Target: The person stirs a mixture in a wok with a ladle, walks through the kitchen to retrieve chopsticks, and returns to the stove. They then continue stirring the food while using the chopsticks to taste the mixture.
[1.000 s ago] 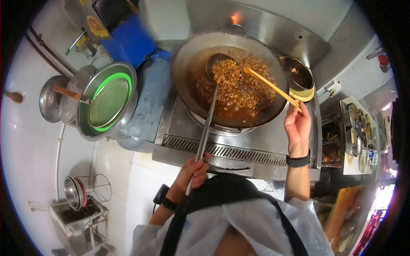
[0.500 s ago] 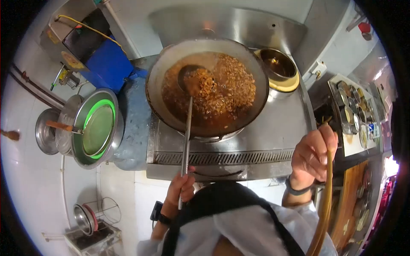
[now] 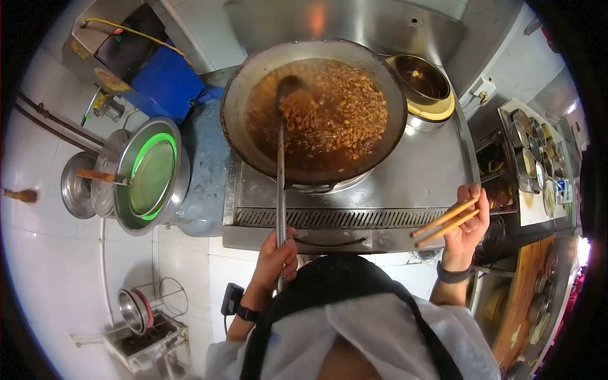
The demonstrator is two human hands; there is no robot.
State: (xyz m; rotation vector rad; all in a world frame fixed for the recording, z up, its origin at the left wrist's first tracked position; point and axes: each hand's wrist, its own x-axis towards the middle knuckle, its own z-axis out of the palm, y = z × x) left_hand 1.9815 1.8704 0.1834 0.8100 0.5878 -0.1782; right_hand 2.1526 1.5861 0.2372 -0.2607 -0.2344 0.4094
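Observation:
My left hand [image 3: 276, 258] is closed round the long metal handle of a ladle [image 3: 281, 152]. The ladle's bowl lies in a big wok [image 3: 234, 136], blurred among chopped brown food in dark liquid [image 3: 354, 107]. Over the right front of the stove, my right hand [image 3: 470, 221] grips a pair of wooden chopsticks [image 3: 445, 223]. Their tips point left, slightly apart, with nothing between them.
A metal pot [image 3: 421, 77] sits on a yellowish rim right of the wok. Left of the stove hang metal basins [image 3: 180, 190] and a strainer with a wooden handle [image 3: 95, 175]. Several seasoning containers [image 3: 529, 152] stand on the right-hand counter [image 3: 532, 209].
The chopsticks have swung from pointing down toward my body to pointing left over the stove edge. The ladle has shifted slightly within the wok. The whole view has tilted a little.

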